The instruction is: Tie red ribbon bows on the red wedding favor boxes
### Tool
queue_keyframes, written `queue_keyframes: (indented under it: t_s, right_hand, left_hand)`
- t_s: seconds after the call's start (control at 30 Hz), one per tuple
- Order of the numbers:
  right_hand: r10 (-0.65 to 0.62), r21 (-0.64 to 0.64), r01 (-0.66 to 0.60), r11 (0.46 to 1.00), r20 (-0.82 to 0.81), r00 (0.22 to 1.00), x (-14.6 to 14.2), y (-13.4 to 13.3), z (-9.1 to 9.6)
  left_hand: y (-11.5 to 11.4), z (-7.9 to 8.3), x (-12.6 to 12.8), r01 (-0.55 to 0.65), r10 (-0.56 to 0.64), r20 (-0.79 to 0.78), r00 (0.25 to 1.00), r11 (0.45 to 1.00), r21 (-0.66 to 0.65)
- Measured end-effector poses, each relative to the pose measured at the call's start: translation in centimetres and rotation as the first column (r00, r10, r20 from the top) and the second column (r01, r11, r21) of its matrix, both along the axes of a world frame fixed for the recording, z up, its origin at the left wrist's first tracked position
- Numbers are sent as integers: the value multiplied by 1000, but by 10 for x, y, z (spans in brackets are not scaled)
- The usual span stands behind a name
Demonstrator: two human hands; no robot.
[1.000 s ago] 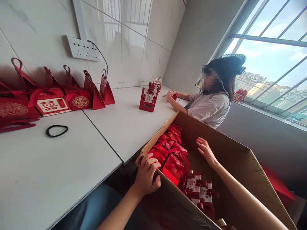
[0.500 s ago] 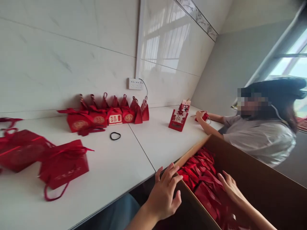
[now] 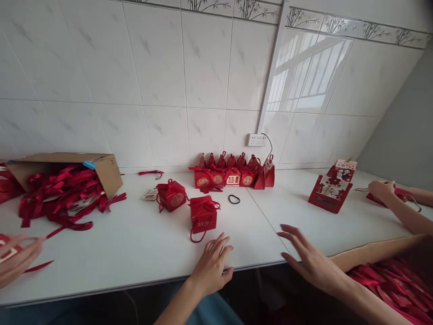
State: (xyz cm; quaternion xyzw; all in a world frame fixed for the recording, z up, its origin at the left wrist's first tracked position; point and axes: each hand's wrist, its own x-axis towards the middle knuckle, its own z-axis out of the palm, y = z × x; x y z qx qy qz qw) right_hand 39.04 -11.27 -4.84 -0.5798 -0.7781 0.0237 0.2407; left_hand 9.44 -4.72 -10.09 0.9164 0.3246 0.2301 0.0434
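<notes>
My left hand [image 3: 212, 266] hovers over the table's front edge, fingers loosely spread and holding nothing. Just beyond its fingertips stands a red gift box [image 3: 204, 219] with a ribbon bow on top and a cord loop at its base. Behind that box is another red gift box [image 3: 176, 201] with a gold round emblem and a small tag beside it. My right hand [image 3: 309, 259], slightly blurred, is stretched out with fingers apart over the table edge, also bare. Its forearm passes in front of a large cardboard box [image 3: 379, 249] full of red folded pieces.
Several finished red boxes [image 3: 233, 177] line the wall, with a black hair tie [image 3: 234, 199] before them. Red card stands [image 3: 330, 193] are at right. A tipped carton [image 3: 113, 174] spills red ribbons [image 3: 64, 194]. Co-workers' hands work at left [image 3: 23, 259] and right [image 3: 382, 189].
The view has swung left. My right hand has left the cardboard box and come over the table edge; my left hand has moved from the box's rim to near the red gift box.
</notes>
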Motion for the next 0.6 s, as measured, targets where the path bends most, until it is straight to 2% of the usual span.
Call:
queue_keyframes:
  t_s: [0.07, 0.17, 0.23, 0.33, 0.43, 0.6]
  right_hand:
    - [59, -163, -48, 985, 62, 996, -39, 14, -6]
    - [129, -384, -45, 922, 194, 973, -78, 30, -23]
    - [128, -403, 1, 915, 293, 948, -90, 37, -38]
    - [25, -238, 69, 969, 371, 928, -94, 45, -60]
    - [-12, -29, 24, 999, 340, 940, -89, 48, -79]
    - [12, 240, -81, 967, 277, 961, -83, 50, -98]
  left_hand:
    - [2, -3, -12, 41, -41, -24, 999, 999, -10]
    - [7, -10, -13, 67, -68, -59, 996, 998, -4]
    - [11, -14, -9, 63, -63, -63, 996, 998, 6]
    - [14, -19, -5, 60, -60, -45, 997, 998, 6]
    - [14, -20, -3, 47, -47, -37, 998, 999, -2]
    - [11, -17, -1, 27, -27, -21, 999, 999, 24]
